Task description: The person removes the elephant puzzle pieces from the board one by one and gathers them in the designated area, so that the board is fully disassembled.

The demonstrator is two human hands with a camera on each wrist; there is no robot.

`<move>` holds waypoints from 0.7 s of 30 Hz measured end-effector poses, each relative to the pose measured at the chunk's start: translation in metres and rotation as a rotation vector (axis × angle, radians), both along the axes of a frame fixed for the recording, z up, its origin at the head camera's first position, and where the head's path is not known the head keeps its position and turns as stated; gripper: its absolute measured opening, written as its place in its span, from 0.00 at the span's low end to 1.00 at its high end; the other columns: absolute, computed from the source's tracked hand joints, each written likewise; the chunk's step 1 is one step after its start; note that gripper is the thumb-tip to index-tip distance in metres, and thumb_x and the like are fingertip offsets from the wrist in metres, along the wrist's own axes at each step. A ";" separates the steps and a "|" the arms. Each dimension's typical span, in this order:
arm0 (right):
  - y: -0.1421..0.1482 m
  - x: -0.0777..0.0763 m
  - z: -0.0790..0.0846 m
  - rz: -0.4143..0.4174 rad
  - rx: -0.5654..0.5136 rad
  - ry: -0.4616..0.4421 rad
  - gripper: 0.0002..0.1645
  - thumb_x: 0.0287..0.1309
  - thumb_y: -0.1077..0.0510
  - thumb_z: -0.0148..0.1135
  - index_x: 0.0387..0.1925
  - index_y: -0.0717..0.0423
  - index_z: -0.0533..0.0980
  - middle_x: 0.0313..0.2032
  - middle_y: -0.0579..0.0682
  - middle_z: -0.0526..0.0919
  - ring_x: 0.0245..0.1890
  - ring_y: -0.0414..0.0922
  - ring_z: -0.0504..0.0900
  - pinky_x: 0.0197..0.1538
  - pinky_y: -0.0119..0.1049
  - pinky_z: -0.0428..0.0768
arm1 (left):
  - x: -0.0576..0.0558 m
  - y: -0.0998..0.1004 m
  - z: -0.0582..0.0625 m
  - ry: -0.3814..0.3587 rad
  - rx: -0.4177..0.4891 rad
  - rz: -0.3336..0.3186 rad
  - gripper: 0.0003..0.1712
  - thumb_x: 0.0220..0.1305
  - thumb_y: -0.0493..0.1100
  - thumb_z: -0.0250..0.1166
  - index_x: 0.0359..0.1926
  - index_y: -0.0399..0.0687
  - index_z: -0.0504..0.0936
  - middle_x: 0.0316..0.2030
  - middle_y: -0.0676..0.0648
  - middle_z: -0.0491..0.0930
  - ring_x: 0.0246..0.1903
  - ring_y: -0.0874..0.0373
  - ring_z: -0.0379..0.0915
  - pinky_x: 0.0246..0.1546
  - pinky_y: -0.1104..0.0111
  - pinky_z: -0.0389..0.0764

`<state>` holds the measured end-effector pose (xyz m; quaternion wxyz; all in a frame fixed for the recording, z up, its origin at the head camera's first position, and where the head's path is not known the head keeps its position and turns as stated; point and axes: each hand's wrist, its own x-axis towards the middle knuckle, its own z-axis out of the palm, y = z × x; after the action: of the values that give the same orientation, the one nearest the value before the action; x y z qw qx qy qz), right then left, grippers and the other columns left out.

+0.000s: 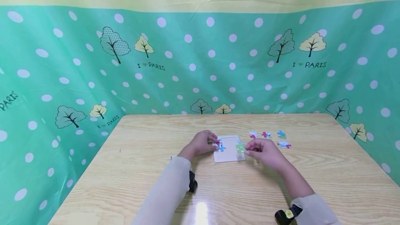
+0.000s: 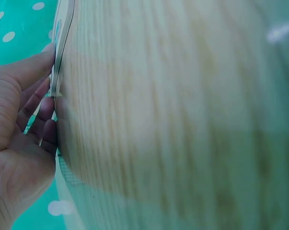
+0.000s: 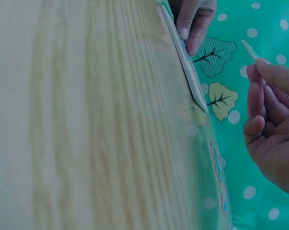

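Note:
A pale square puzzle tray (image 1: pixel 229 158) lies flat on the wooden table. Along its left side, my left hand (image 1: pixel 202 142) reaches over the edge. Its thumb and fingertips rest on a blue, red and white puzzle piece (image 1: pixel 222 147) in the tray, and this hand partly covers it. My right hand (image 1: pixel 265 152) pinches a green puzzle piece with pale dots (image 1: pixel 240 148) between thumb and forefinger, over the tray's right side. From the right wrist view, that green piece (image 3: pixel 249 50) is tilted and raised off the tray (image 3: pixel 187 67). A bit of blue shows at the tray's upper right corner.
Several loose puzzle pieces (image 1: pixel 282 135) lie on the table (image 1: pixel 150 138) to the right of the tray, beyond my right hand. A small pale thing (image 1: pixel 173 157) shows beside the left sleeve. A green dotted curtain (image 1: pixel 200 44) hangs behind the table's far edge.

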<state>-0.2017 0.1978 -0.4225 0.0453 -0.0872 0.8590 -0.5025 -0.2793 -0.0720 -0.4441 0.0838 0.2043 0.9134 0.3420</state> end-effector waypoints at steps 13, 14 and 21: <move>0.023 0.003 -0.006 -0.033 -0.007 -0.017 0.11 0.58 0.56 0.70 0.40 0.58 0.81 0.34 0.51 0.81 0.35 0.48 0.76 0.34 0.36 0.79 | 0.000 -0.001 0.000 -0.002 0.011 -0.006 0.12 0.56 0.44 0.74 0.42 0.47 0.89 0.50 0.52 0.79 0.56 0.53 0.71 0.64 0.60 0.66; 0.025 0.003 -0.007 -0.034 -0.007 -0.017 0.12 0.58 0.56 0.70 0.40 0.58 0.81 0.34 0.51 0.81 0.35 0.48 0.75 0.34 0.36 0.79 | 0.000 -0.001 0.000 -0.001 0.012 -0.006 0.12 0.56 0.44 0.74 0.42 0.48 0.89 0.50 0.52 0.79 0.56 0.53 0.71 0.64 0.59 0.66; 0.039 0.002 -0.012 -0.017 -0.012 -0.033 0.14 0.57 0.56 0.70 0.40 0.60 0.80 0.34 0.52 0.82 0.35 0.48 0.77 0.33 0.36 0.79 | -0.001 -0.001 -0.001 0.008 0.015 -0.018 0.13 0.56 0.44 0.74 0.42 0.47 0.88 0.50 0.51 0.79 0.55 0.52 0.71 0.64 0.59 0.65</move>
<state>-0.1992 0.2365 -0.4347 0.0548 -0.0717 0.8557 -0.5095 -0.2798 -0.0734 -0.4451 0.0818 0.2145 0.9093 0.3471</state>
